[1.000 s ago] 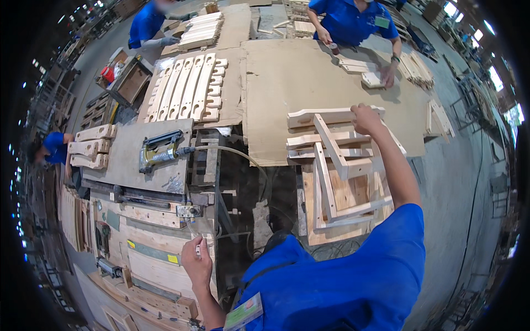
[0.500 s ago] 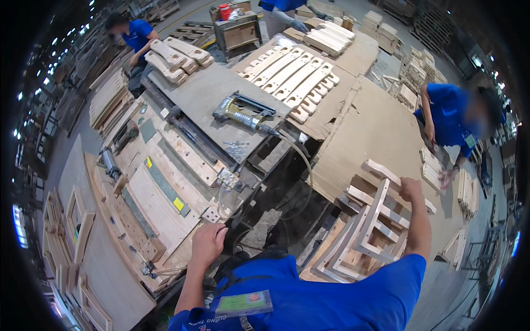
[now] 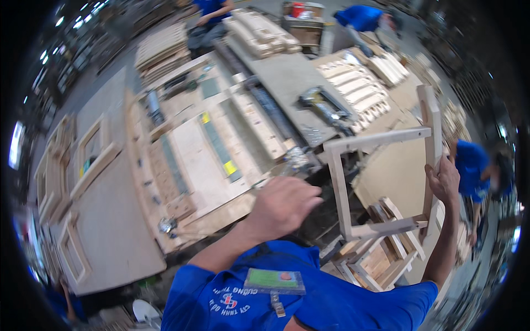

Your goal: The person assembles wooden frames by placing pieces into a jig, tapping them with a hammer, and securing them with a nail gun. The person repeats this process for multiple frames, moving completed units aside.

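My right hand [image 3: 443, 179] grips a pale wooden frame [image 3: 378, 139] by its long upright side piece, holding it raised and tilted to my right. The frame has a roughly square opening, with the long piece sticking up past one corner. My left hand [image 3: 284, 207] hovers in front of my chest, near the close edge of the jig table. Its fingers look bent but are smeared by motion, and nothing shows in them. Below the raised frame, more wooden frames [image 3: 381, 265] sit in a stack.
The wooden jig [image 3: 193, 157] with green strips and yellow marks spans the left. A nail gun [image 3: 326, 107] lies on the grey board behind. Slatted wooden parts [image 3: 356, 85] cover the far table. Frames [image 3: 94, 149] rest at far left. Co-workers [image 3: 472, 171] stand around.
My right hand has lifted the wooden frame off the stack and turned it upright. My left hand has come up and to the right. The view has swung left.
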`<action>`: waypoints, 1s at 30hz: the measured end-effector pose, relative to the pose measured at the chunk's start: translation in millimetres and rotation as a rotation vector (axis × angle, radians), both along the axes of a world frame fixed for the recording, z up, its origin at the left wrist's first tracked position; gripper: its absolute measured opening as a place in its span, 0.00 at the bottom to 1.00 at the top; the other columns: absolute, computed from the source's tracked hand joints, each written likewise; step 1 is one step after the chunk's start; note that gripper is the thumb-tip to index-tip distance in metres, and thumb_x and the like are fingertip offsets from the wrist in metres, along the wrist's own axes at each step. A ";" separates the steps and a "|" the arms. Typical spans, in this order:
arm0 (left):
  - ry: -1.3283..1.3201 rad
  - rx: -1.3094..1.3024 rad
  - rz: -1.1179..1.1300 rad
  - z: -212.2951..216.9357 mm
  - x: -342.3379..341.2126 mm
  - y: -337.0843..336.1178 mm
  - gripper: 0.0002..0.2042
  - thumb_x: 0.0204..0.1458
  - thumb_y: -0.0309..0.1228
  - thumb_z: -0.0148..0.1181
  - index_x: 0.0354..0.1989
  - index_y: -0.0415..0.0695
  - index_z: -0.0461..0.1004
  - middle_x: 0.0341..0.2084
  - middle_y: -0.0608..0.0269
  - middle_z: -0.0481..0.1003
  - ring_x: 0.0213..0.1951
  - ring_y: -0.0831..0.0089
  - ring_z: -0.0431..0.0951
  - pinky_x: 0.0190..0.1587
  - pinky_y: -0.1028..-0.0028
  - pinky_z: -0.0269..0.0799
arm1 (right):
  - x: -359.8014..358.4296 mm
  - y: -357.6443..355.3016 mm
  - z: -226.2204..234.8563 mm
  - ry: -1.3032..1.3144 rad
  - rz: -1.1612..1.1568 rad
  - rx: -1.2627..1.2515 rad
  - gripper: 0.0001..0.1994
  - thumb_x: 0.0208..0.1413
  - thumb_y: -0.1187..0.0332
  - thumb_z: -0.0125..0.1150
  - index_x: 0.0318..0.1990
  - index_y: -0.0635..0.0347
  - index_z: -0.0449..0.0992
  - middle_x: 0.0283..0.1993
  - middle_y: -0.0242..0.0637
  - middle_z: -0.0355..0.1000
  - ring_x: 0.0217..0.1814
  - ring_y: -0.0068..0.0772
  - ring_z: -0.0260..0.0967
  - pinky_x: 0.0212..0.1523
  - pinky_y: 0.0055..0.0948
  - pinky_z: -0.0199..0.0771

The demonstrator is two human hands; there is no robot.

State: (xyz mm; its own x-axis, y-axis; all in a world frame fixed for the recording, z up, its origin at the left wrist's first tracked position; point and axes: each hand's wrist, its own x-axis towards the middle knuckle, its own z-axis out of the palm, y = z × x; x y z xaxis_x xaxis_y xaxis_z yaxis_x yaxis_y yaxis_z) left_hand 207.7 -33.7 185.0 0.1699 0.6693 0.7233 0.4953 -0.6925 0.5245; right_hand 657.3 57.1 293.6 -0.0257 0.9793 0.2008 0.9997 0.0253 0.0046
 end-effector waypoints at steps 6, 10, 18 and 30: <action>0.229 -0.071 -0.015 -1.7 -56.3 -27.9 0.19 0.53 0.38 0.73 0.50 0.43 0.78 0.41 0.58 0.79 0.47 0.57 0.80 0.52 0.60 0.76 | -178.1 89.7 -54.2 0.069 0.186 0.008 0.24 0.59 0.56 0.65 0.55 0.65 0.75 0.45 0.62 0.81 0.51 0.68 0.78 0.53 0.58 0.76; 0.438 -0.246 0.173 -75.3 -111.5 -21.0 0.17 0.56 0.38 0.70 0.49 0.43 0.76 0.39 0.58 0.78 0.47 0.56 0.79 0.49 0.59 0.75 | -333.5 145.0 -96.9 0.108 0.259 -0.158 0.29 0.56 0.50 0.63 0.51 0.71 0.79 0.48 0.63 0.81 0.54 0.68 0.79 0.56 0.57 0.77; 0.465 -0.404 0.504 -163.6 -220.9 6.3 0.10 0.59 0.35 0.65 0.44 0.46 0.75 0.36 0.60 0.78 0.42 0.58 0.80 0.44 0.58 0.74 | -523.4 190.2 -176.7 0.053 0.329 -0.417 0.28 0.51 0.53 0.62 0.54 0.65 0.82 0.53 0.57 0.82 0.57 0.59 0.81 0.58 0.51 0.80; 0.486 -0.658 0.659 -199.1 -247.3 3.4 0.10 0.60 0.35 0.64 0.46 0.46 0.77 0.36 0.59 0.78 0.41 0.58 0.80 0.44 0.57 0.76 | -610.8 224.8 -281.0 0.053 0.460 -0.741 0.22 0.51 0.60 0.61 0.48 0.67 0.85 0.54 0.58 0.82 0.57 0.59 0.82 0.57 0.48 0.82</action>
State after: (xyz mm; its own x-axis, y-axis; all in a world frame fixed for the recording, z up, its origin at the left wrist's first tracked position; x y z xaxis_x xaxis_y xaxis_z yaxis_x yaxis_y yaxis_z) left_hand -39.6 -30.3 -14.1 -0.1962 0.9712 0.1351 0.9288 0.1399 0.3431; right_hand 46.5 281.9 12.6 -0.4589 0.7532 -0.4714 0.8881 0.4041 -0.2189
